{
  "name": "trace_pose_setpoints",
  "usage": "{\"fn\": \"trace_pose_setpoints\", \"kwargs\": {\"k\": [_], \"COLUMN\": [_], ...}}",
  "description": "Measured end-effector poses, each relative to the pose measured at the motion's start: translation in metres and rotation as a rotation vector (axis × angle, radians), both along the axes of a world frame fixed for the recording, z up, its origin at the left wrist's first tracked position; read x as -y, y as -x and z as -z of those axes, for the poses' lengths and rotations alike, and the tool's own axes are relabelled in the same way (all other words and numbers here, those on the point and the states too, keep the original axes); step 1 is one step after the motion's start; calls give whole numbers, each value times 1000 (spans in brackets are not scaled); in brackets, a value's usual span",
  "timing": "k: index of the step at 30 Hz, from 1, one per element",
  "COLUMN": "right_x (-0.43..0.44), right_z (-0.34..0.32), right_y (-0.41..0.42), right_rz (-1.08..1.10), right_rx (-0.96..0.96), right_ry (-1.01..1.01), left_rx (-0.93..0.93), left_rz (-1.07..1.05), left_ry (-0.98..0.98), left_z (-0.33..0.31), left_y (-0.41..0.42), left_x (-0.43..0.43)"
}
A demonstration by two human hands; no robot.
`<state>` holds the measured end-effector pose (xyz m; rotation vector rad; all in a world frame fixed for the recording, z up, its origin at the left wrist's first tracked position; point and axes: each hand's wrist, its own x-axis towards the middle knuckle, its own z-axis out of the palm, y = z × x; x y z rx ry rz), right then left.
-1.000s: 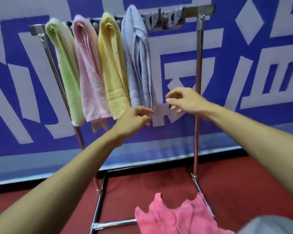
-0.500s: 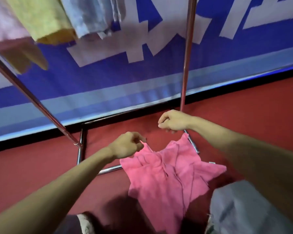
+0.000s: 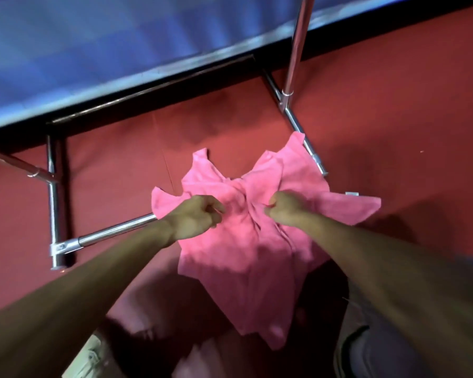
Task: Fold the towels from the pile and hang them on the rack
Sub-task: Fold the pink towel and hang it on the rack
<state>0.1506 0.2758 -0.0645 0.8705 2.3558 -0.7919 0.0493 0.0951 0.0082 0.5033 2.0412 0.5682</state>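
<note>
**Pink towel: limp, light, no stiffness to rely on**

Left to right:
- Rack: the chrome base tube runs in from the left and passes under the towel's left edge. The upright stands far right, just behind the towel's top corner.
- Left hand: fingers curled into the cloth left of centre, pinching a fold.
- Towel: crumpled on the red floor between the rack's base tubes, with corners splayed out like a star. The creases run in toward the two hands.
- Right hand: also closed on the cloth, just right of centre, thumb against fingers.
- White tag: sits at the right edge and is a handy marker for a hem.

Handling call:
- It's terry-type cloth, so it will drape and sag from any grip point. It won't slip or break, and weight is trivial.
- A mid-panel pinch will likely lift it as a bunch.
- For a clean fold, I'd regrip two adjacent corners along one hem, probably the top pair nearest the rack, and let it hang flat.
- The left edge may drag on the base tube when lifted.
</note>
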Motion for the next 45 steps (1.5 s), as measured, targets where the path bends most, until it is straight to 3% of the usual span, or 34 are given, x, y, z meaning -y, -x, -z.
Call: {"fn": "trace_pose_setpoints", "kwargs": {"k": [6, 10, 17, 23, 27, 32, 35, 40, 43, 45], "right_x": [12, 7, 16, 39, 58, 66, 63, 60, 65, 73], "right_z": [8, -19, -145, -266, -330, -372, -374, -374, -372, -368], "right_y": [-3, 6, 26, 20, -2, -17, -12, -8, -13, -17], "right_rz": [54, 50, 31, -228, -338, -274, -153, 41, -76, -202], "right_rx": [-116, -214, -497, -555, -626, -786, -889, -930, -874, -850], "right_ry": [-34, 66, 346, 417, 597, 804, 756, 681, 420, 391], "left_rx": [39, 55, -109, -259, -367, -594, -696, -630, -491, -420], "left_rz": [2, 27, -31, 7, -6, -101, -232, -381, -483, -510], "left_ry": [6, -42, -224, -334, -392, -416, -409, -526, -721, -779], "left_z": [2, -38, -145, -227, -256, -268, -281, -296, -299, -299], "left_y": [-2, 5, 13, -18, -48, -71, -72, -72, -76, -79], "left_x": [6, 5, 15, 35, 62, 89, 92, 100, 101, 98]}}
